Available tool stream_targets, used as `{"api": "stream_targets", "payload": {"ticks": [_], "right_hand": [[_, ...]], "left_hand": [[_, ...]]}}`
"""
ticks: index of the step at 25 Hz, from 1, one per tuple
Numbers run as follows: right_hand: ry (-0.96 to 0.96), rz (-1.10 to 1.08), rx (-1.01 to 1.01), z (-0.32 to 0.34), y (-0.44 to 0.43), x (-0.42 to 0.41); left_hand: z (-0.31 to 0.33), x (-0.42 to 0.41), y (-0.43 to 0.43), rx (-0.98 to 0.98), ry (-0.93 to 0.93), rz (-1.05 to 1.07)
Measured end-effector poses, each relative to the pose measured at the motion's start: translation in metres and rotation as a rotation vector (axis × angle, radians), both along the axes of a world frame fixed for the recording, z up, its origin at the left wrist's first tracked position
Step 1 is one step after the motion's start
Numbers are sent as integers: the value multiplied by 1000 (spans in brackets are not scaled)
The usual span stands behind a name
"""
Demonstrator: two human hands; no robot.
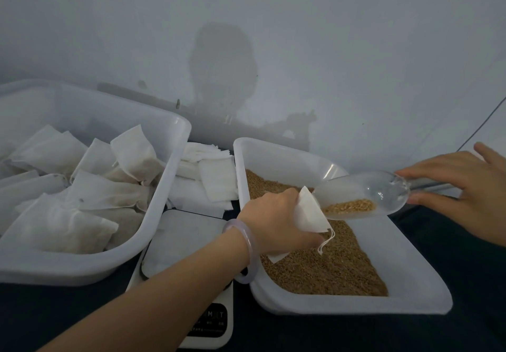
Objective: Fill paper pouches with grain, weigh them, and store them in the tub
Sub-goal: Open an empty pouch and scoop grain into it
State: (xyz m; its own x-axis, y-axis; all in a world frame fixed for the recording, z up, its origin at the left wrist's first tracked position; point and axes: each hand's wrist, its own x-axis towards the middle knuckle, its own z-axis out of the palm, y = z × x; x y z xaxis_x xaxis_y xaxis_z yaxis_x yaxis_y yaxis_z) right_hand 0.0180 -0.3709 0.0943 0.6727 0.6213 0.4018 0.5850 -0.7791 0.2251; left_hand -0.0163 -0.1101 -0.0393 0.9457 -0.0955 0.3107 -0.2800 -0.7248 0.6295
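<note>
Wall (356, 50), pale grey-white, matt, filling the upper half of the view; it bears a broad soft shadow (223, 69) at centre and a few small dark specks (178, 103) to the left of that. Work surface (451, 332), dark, possibly cloth-covered, though the light is too dim to tell. Cable (482, 127), thin, dark, running diagonally down the wall at the far right.

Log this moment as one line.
step: filling | left hand: holds pouch over grain tray | right hand: holds scoop at pouch mouth | tub: filled pouches inside
</note>
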Motion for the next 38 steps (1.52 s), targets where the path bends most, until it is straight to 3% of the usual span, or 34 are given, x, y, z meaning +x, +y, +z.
{"api": "stream_targets", "payload": {"ticks": [11, 23, 26, 29, 34, 38], "right_hand": [[-115, 10, -35, 2, 10, -2], [-50, -32, -61, 4, 11, -3], [69, -115, 20, 7, -1, 3], [304, -208, 164, -1, -8, -1], [641, -232, 26, -69, 13, -3], [753, -168, 7, -115, 37, 7]], "left_hand": [[2, -1, -1, 31, 21, -14], [2, -1, 0, 28, 41, -24], [2, -1, 0, 28, 38, -25], [1, -1, 0, 53, 21, -41], [0, -2, 3, -14, -37, -108], [-4, -3, 0, -29, -91, -111]]}}
